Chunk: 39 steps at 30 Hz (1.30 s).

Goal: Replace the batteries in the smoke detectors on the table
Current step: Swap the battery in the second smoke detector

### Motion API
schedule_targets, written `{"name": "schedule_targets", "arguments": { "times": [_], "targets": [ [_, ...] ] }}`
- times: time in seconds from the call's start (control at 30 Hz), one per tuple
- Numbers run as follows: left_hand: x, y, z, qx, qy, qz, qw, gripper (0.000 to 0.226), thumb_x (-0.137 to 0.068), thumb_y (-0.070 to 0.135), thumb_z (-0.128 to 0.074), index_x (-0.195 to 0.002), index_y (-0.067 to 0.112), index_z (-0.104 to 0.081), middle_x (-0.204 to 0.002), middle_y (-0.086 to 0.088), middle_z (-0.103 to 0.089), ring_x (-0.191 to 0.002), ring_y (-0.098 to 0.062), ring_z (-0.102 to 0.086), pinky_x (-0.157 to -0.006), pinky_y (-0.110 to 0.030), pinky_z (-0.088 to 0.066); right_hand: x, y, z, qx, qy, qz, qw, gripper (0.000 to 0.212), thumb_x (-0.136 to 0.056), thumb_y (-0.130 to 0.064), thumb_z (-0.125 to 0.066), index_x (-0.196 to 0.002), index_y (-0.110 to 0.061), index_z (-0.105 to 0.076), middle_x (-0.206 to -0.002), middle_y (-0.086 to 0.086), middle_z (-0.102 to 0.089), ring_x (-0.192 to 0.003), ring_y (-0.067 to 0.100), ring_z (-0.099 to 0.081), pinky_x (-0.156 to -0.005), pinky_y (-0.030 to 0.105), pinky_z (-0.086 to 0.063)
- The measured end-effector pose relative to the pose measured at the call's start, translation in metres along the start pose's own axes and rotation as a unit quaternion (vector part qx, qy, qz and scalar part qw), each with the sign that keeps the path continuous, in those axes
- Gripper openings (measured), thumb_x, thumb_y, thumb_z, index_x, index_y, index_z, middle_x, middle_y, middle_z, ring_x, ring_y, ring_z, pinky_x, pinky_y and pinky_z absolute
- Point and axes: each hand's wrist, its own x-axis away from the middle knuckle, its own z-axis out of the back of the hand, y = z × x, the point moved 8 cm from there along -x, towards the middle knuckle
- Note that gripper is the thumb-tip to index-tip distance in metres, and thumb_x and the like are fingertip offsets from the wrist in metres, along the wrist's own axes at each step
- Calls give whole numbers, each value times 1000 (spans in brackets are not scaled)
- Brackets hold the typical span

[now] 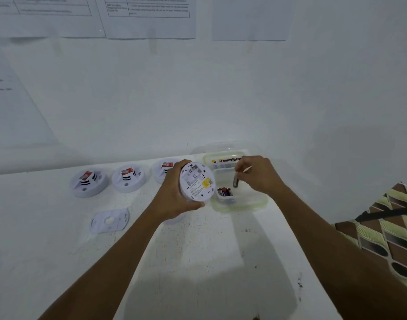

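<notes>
Head view: both hands are working over the table (197,262).
The left hand (174,197) is gripping a smoke detector (197,181), label side up. Just right of it, the right hand (259,174) is pinching a dark battery (235,182) above the near clear container (240,205). Three more detectors (128,177) are sitting left of the left hand.

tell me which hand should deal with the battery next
Right. The right hand pinches a battery just above the near tub. The left hand is occupied, gripping the detector around its rim.
</notes>
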Motion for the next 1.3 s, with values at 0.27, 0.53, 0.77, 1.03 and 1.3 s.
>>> {"name": "schedule_targets", "arguments": {
  "times": [0.27,0.53,0.77,1.03,1.3],
  "targets": [
    [-3,1,-4,-4,-4,4,1000,98,-53,24,-92,-134,25,-38,-129,12,-49,-123,-5,-44,-98,-14,-38,-12,24,-41,97,-165,-42,981,8,-87,-9,-68,-95,-10,-68,-83,3,-71,-63,6,-66,-51,11,-42],
    [-16,1,3,-8,0,16,1000,95,-52,27,-89,-128,41,-34,-122,35,-43,-119,7,-42,-94,-5,-36,-55,-10,-8,62,-61,42,995,4,-87,-16,-66,-85,-19,-68,-77,-1,-70,-65,16,-69,-58,26,-51],
    [-27,-6,12,-33,7,24,999,98,-52,35,-89,-133,35,-35,-127,22,-45,-120,-1,-39,-99,-21,-36,-120,-13,-43,168,-164,50,971,14,-87,-19,-69,-99,-15,-73,-80,-2,-67,-62,5,-60,-68,21,-49],
    [-34,-27,20,-49,12,39,998,102,-49,42,-90,-135,33,-35,-130,13,-46,-124,-10,-42,-104,-36,-43,-138,1,-86,196,-215,31,956,18,-85,-23,-72,-102,-18,-76,-100,-8,-66,-89,8,-56,-80,21,-40],
    [-36,-31,19,-40,9,43,998,99,-51,42,-89,-133,36,-34,-129,16,-45,-123,-4,-39,-102,-23,-37,-132,1,-70,72,-154,8,985,15,-76,-7,-77,-89,-12,-73,-78,-5,-68,-71,6,-62,-54,6,-42]
  ]
}}
